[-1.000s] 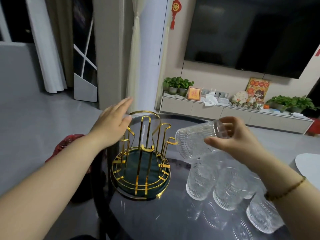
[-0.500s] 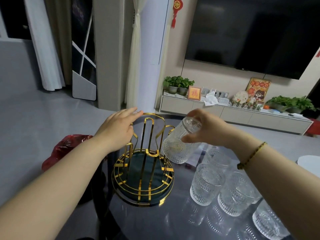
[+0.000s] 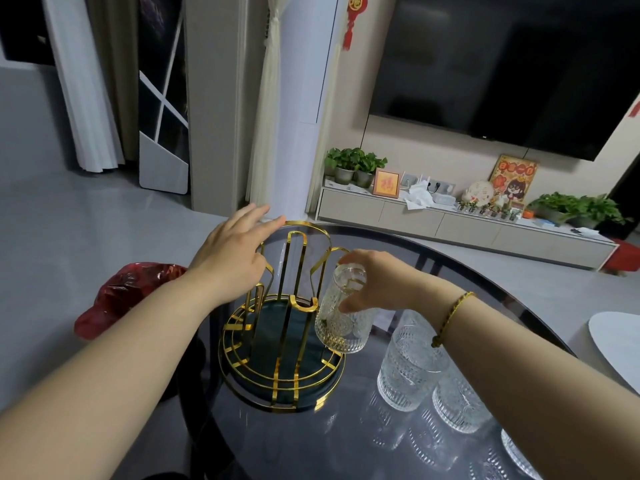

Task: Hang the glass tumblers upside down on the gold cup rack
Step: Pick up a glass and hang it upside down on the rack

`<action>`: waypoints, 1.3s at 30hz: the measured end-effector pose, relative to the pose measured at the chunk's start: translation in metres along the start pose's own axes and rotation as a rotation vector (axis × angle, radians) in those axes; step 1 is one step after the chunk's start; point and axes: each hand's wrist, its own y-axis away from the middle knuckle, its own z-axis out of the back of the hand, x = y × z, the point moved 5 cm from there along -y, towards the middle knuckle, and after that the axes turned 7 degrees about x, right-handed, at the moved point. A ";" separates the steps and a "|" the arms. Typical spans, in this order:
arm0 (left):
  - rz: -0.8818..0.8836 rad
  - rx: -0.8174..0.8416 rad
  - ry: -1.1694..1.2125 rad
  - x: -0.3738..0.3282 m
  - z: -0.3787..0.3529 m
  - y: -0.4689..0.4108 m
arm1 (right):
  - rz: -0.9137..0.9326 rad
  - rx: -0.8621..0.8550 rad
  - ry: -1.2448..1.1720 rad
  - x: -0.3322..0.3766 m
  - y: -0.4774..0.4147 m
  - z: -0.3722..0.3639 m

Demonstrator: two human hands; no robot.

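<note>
The gold cup rack (image 3: pixel 282 370) with a dark green round base stands on the dark glass table, left of centre. My right hand (image 3: pixel 375 284) grips a ribbed glass tumbler (image 3: pixel 341 318) upside down, mouth low over the rack's right side around one gold prong. My left hand (image 3: pixel 232 252) rests on the rack's upper left loops, fingers spread, holding nothing. Three more tumblers stand upright to the right: one (image 3: pixel 408 370) nearest the rack, another (image 3: pixel 459 405) behind it, a third (image 3: pixel 517 457) at the lower edge.
The round dark glass table (image 3: pixel 485 271) curves away at the back and left. A red bag (image 3: pixel 130 297) lies on the floor left of the table. A white rounded tabletop (image 3: pixel 616 344) shows at the right edge.
My right hand has carried the tumbler left and turned it from tilted to upside down, lowering it onto the rack's right side. My left hand has settled onto the rack's top.
</note>
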 end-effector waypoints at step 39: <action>-0.169 0.034 0.102 -0.073 -0.134 0.150 | -0.338 -0.696 -0.859 -0.080 0.138 -0.157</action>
